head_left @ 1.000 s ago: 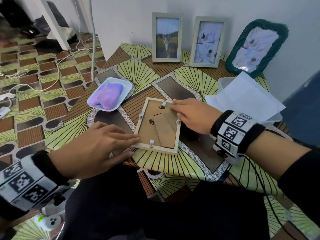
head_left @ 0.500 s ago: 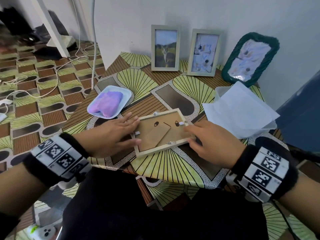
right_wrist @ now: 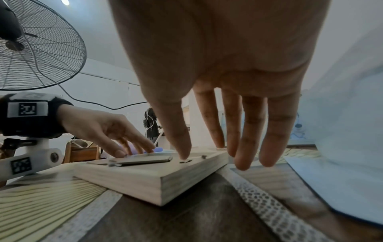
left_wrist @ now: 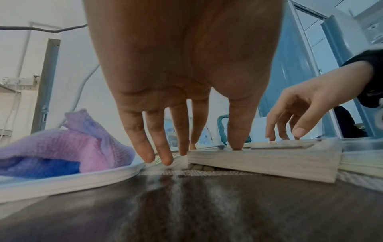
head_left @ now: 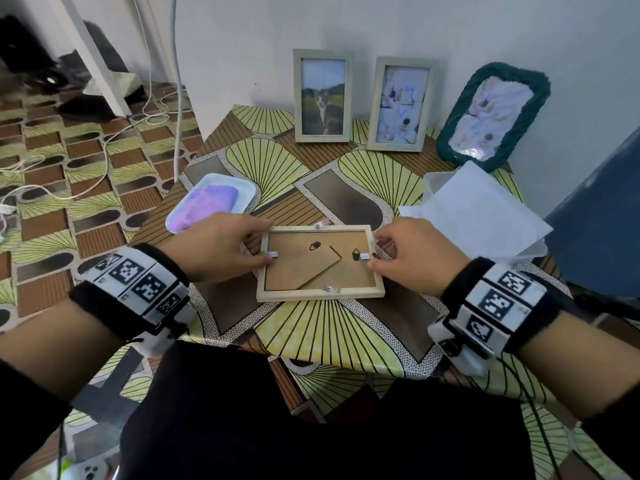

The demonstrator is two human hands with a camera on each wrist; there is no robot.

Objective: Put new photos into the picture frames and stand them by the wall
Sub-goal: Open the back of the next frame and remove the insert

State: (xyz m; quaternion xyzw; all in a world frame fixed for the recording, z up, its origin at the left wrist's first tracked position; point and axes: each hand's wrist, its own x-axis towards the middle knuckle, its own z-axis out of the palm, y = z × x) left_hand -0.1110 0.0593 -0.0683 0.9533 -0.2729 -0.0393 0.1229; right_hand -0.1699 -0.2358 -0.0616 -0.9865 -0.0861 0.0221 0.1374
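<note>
— Item: wooden picture frame (head_left: 320, 263), face down mid-bench (head_left: 332, 337); now turned square, long edge toward the person.

— Hands?

— Left hand (head_left: 221, 245), right hand (head_left: 410, 252): fingers extended, thumbs on side tabs, nothing grasped. Likely closing the backing; standing it pending.

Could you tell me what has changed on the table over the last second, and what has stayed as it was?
The face-down frame was turned flat on the table from upright to lengthwise. The left hand shifted to its left end, thumb on the clip there; the right hand came round to the right end, thumb on that clip. The three frames by the wall, the tray with the cloth and the paper stayed put.
</note>
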